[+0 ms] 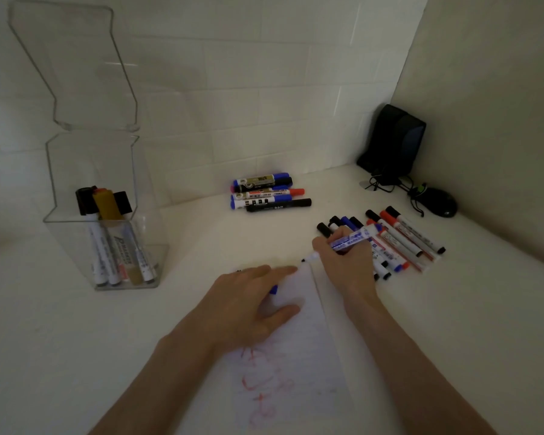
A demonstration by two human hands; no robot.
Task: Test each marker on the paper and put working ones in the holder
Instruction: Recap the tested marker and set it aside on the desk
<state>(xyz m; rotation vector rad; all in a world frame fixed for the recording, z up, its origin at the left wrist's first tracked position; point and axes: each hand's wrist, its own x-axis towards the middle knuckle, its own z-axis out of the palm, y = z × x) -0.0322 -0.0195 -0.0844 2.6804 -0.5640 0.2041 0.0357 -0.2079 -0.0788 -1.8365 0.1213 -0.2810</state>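
A white sheet of paper (299, 350) lies on the white surface (76, 340) near its front edge, with red scribbles (261, 387) on the near half. The left hand (248, 306) lies flat on the sheet's far part, fingers straight and pressing it down. A small blue piece (274, 290) shows from under that hand between forefinger and thumb.

The right hand (346, 268) grips a slim white marker with blue lettering (352, 240), fingers curled round the barrel. Its dark tip points down at the far corner of the paper, just beside the left forefinger.

Behind the right hand, towards the surface's right edge, lies a row of slim white markers with black, blue and red caps (402, 240), side by side and touching.

At the back edge, against the tiled wall, is a stack of thick markers in blue, black and red (264, 194).

A clear plastic holder with a tall back panel (60, 240) stands towards the left edge, well apart from the paper. Several markers (107, 246) stand upright in it, caps up.

In the far right corner stand a black speaker (393, 142) and a black computer mouse (437, 205) with tangled cables.
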